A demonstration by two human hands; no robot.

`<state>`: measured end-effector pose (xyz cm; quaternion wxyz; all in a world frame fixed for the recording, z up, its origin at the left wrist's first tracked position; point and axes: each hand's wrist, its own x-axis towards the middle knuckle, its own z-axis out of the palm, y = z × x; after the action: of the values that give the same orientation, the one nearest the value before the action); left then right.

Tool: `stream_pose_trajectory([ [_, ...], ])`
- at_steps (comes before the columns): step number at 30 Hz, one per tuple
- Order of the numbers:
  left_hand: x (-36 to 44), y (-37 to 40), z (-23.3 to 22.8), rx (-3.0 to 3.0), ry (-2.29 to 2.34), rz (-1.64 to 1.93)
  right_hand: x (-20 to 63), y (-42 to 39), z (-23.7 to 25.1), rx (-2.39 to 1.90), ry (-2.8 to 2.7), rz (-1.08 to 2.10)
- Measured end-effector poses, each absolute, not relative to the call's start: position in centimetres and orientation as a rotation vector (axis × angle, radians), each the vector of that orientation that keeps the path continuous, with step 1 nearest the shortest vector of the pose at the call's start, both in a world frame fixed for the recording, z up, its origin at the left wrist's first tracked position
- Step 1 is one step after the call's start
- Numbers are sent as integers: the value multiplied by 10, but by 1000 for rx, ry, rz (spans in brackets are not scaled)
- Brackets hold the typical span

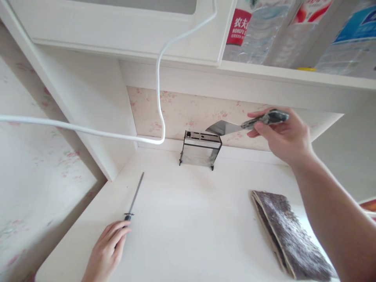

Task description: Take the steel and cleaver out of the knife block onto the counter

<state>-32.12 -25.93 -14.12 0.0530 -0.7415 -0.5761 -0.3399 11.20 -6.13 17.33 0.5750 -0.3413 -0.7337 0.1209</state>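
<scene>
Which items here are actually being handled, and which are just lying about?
In use:
right hand gripping a dark-handled steel knife above the clear slotted knife block
left hand on the handle of a thin grey honing rod

Lying about:
folded speckled dark cloth
white cable
plastic water bottles

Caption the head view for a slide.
Right hand holds a steel knife above a clear slotted knife block; left hand grips a sharpening rod.

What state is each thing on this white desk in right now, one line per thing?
Knife: held in the right hand, blade over the block.
Knife block: upright against the back wall.
Sharpening steel: lying flat, handle under the left hand.
Speckled folded cloth: lying flat.
White cable: hanging loose.
</scene>
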Motion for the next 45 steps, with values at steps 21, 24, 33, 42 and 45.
stream_pose_trajectory([
  [21, -318, -259, -139, -1882, -2455, -1282, -50, -195, -72, -571, -2304, 183],
  [24, -318, -259, -139, -1870, -2498, -1280, -58, -195, -81, -579, -2322, 172],
  [33, -318, -257, -140, -1873, -2508, -1275, -63, -193, -89, -560, -2341, 159],
  [42, -319, -255, -136, -1817, -2649, -1278, -72, -193, -96, -513, -2404, 171],
  [45, -321, -252, -136, -1826, -2662, -1296, -77, -194, -97, -503, -2463, 165],
])
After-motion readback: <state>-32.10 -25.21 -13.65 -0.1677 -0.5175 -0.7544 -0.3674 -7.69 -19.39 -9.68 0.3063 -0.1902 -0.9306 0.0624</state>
